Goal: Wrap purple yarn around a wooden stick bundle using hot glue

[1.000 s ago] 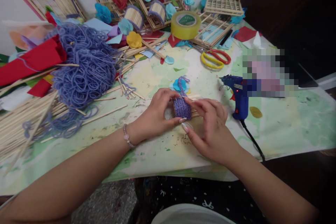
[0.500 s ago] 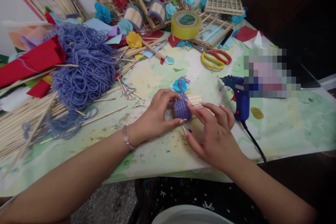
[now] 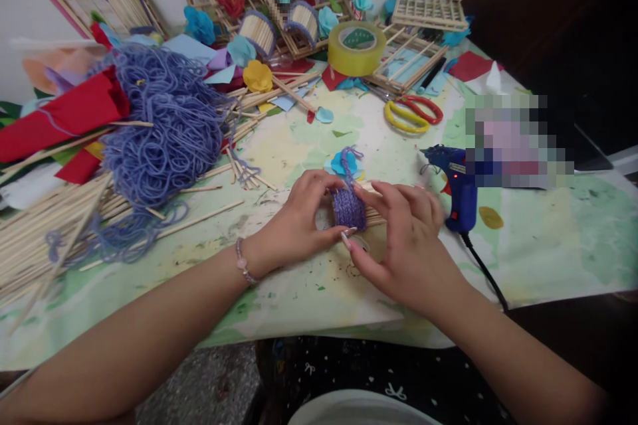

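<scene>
A small bundle of wooden sticks wrapped in purple yarn (image 3: pixel 348 207) lies on the table's middle, its loose yarn tail rising over a blue paper flower (image 3: pixel 343 163). My left hand (image 3: pixel 297 226) curls round the bundle's left side, thumb and fingers closed on it. My right hand (image 3: pixel 405 239) comes in from the right, fingers and thumb pressed on the yarn wrap and the bare stick ends. A beaded bracelet (image 3: pixel 243 261) sits on my left wrist.
A blue glue gun (image 3: pixel 458 179) with its cord stands just right of my hands. A heap of purple yarn (image 3: pixel 159 119) and loose wooden sticks (image 3: pixel 44 232) fill the left. Scissors (image 3: pixel 411 113), a tape roll (image 3: pixel 356 46), paper flowers and stick lattices lie behind.
My right hand's fingers opened away from the bundle half a second ago and have closed back on the yarn wrap. My left hand kept its hold.
</scene>
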Demonstrator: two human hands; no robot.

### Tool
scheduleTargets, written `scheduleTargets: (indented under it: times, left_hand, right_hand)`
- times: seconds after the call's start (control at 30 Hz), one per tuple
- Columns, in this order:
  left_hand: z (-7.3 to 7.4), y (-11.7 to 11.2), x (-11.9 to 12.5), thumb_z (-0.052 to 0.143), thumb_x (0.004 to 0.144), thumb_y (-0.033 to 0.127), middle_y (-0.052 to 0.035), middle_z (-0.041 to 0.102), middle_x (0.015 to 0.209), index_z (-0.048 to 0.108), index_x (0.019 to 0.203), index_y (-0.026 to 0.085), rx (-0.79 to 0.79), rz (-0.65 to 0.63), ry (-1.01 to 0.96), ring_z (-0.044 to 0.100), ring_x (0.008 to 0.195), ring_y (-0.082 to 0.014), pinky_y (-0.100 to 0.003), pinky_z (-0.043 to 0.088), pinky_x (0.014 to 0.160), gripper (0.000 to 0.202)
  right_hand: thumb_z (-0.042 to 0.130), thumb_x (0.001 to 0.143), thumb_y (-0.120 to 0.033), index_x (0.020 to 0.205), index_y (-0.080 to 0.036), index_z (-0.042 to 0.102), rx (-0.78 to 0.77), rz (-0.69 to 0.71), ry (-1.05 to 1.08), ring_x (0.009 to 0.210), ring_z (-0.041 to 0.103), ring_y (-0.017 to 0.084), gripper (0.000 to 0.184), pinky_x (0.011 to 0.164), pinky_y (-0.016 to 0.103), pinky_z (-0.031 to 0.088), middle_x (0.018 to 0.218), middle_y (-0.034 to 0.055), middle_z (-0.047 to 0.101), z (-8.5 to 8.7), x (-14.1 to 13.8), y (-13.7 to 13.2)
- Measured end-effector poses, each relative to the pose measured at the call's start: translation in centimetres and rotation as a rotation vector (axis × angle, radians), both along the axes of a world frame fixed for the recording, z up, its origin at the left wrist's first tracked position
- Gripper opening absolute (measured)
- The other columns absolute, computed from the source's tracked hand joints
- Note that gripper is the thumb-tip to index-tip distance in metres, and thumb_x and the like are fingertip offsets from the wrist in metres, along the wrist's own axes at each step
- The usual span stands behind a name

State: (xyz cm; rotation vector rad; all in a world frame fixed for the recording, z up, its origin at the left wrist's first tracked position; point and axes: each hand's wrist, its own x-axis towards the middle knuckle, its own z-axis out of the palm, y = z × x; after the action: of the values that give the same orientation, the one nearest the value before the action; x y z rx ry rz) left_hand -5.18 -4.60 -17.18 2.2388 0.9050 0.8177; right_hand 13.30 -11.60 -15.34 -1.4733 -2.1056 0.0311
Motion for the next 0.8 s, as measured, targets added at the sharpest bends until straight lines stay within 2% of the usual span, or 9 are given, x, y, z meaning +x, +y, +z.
scheduleTargets:
  times: [0.13,0.23,0.3,0.37,0.47,0.57,0.67,0.8]
  left_hand:
    - [0.0,0.0,0.0,0.076,0.073,0.029,-0.0085,0.045,0.12,0.044,0.12,0.027,-0.009,0.001,-0.002,0.045,0.117,-0.0252,-0.046,0.042,0.103,0.057]
    - [0.1,0.0,0.0,0.076,0.073,0.033,-0.0094,0.045,0.12,0.045,0.12,0.026,-0.021,0.011,0.001,0.045,0.117,-0.0259,-0.046,0.044,0.101,0.057]
    - [0.1,-0.1,-0.1,0.075,0.074,0.035,-0.0101,0.044,0.12,0.044,0.121,0.025,-0.021,0.011,0.006,0.045,0.118,-0.026,-0.046,0.044,0.101,0.057]
    - [0.2,-0.2,-0.1,0.073,0.075,0.035,-0.0103,0.044,0.12,0.044,0.121,0.025,-0.002,0.011,0.021,0.045,0.118,-0.0256,-0.046,0.044,0.101,0.055]
    - [0.4,-0.5,0.4,0.07,0.078,0.038,-0.0101,0.046,0.118,0.044,0.119,0.024,0.022,0.044,0.043,0.047,0.115,-0.0251,-0.045,0.043,0.1,0.05]
    - [0.6,-1.0,1.3,0.071,0.075,0.046,-0.01,0.046,0.116,0.043,0.114,0.023,0.053,0.152,0.091,0.047,0.111,-0.0262,-0.046,0.043,0.097,0.053]
    - [0.8,-1.5,2.2,0.073,0.074,0.044,-0.0105,0.047,0.113,0.041,0.111,0.02,0.111,0.253,0.199,0.045,0.109,-0.0273,-0.048,0.041,0.098,0.054]
    - [0.6,-1.7,2.6,0.075,0.071,0.037,-0.0099,0.046,0.114,0.038,0.111,0.02,0.142,0.267,0.253,0.044,0.109,-0.0272,-0.046,0.04,0.098,0.058]
  right_hand:
    - [0.062,0.082,-0.036,0.137,-0.013,0.036,-0.048,0.043,0.005,0.123,0.044,0.03,0.065,0.114,0.056,0.016,0.125,0.0089,0.065,0.3,0.4,0.4]
    - [0.065,0.081,-0.033,0.138,-0.017,0.037,-0.056,0.066,0.12,0.126,0.042,0.03,0.066,0.112,0.054,0.026,0.133,0.0095,0.058,0.1,1.3,0.2]
    - [0.065,0.08,-0.027,0.139,-0.018,0.036,-0.007,0.057,0.204,0.127,0.041,0.03,0.066,0.108,0.052,0.034,0.137,0.0106,0.055,-0.1,2.0,-0.3]
    - [0.064,0.08,-0.021,0.137,-0.02,0.039,0.052,0.055,0.28,0.126,0.044,0.03,0.062,0.106,0.052,0.036,0.136,0.0115,0.054,-0.4,2.6,-1.2]
    - [0.061,0.078,-0.012,0.126,-0.024,0.048,0.099,0.075,0.449,0.114,0.054,0.029,0.051,0.099,0.053,0.042,0.125,0.0105,0.059,-1.1,3.2,-2.7]
    - [0.059,0.078,-0.007,0.116,-0.024,0.053,0.105,0.094,0.597,0.103,0.059,0.027,0.042,0.089,0.049,0.047,0.11,0.009,0.061,-1.9,3.5,-3.9]
    - [0.059,0.078,-0.005,0.113,-0.022,0.054,0.054,0.096,0.638,0.102,0.059,0.026,0.04,0.088,0.047,0.048,0.106,0.0093,0.06,-2.3,3.6,-4.3]
    - [0.059,0.079,-0.005,0.113,-0.021,0.053,0.035,0.105,0.645,0.102,0.058,0.025,0.038,0.088,0.046,0.048,0.106,0.0095,0.059,-2.5,3.7,-4.3]
